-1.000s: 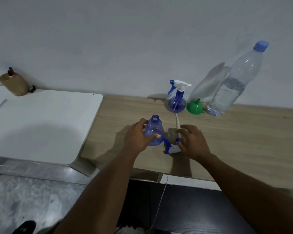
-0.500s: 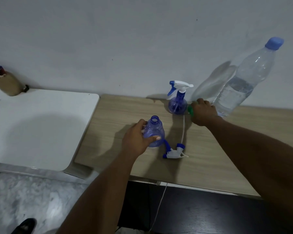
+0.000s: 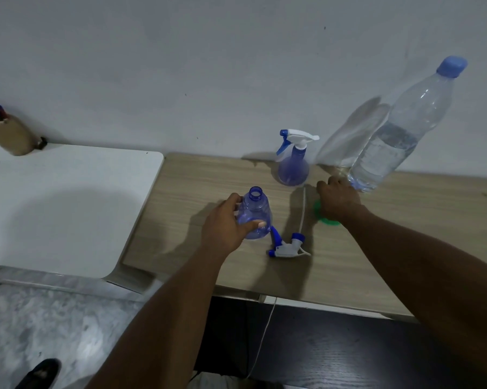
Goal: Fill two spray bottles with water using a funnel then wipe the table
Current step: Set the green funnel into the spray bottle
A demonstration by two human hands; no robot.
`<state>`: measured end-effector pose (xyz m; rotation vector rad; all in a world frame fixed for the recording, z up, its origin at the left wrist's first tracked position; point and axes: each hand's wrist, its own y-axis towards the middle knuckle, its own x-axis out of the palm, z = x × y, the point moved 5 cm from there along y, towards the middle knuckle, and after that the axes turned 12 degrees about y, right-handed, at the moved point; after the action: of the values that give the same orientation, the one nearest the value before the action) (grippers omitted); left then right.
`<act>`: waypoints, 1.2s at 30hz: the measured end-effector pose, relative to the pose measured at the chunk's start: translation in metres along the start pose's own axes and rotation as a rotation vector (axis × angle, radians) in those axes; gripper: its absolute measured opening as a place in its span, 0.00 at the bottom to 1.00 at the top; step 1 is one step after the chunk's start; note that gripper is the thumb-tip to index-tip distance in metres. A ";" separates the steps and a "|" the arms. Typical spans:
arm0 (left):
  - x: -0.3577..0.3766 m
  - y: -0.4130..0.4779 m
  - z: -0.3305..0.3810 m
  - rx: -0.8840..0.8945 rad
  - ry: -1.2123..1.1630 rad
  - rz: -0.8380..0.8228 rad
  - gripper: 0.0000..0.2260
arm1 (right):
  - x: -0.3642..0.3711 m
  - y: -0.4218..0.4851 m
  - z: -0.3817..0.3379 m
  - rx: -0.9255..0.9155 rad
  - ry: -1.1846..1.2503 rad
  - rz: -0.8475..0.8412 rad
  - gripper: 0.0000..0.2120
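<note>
Left hand (image 3: 225,220) curled, right hand (image 3: 339,200) clenched

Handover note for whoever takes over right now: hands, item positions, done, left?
Left hand: gripping the open spray bottle, upright on the wooden table.
Right hand: closed over the green funnel.
Removed trigger head lies beside the open bottle. Second spray bottle, head on, stands by the wall; capped water bottle to its right.
Done: one bottle opened.
Left: seat funnel, fill both, recap, wipe table. No cloth in view.
</note>
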<state>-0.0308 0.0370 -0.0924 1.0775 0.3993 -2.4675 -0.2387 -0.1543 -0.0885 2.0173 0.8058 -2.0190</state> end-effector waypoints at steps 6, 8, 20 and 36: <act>0.000 -0.002 -0.001 0.003 0.016 -0.007 0.26 | 0.024 -0.021 0.020 0.181 0.196 -0.143 0.32; 0.001 -0.004 -0.002 0.005 0.021 -0.009 0.27 | 0.027 -0.027 0.028 0.216 0.241 -0.186 0.35; 0.001 -0.021 0.001 0.024 -0.001 0.003 0.27 | -0.060 -0.026 -0.007 0.057 0.838 0.064 0.34; 0.005 -0.024 0.001 -0.016 -0.002 -0.046 0.30 | -0.080 -0.091 -0.103 -0.266 1.447 0.310 0.25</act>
<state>-0.0459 0.0564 -0.0931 1.0703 0.4470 -2.5016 -0.1882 -0.0477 0.0179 2.9244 0.7311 -0.0159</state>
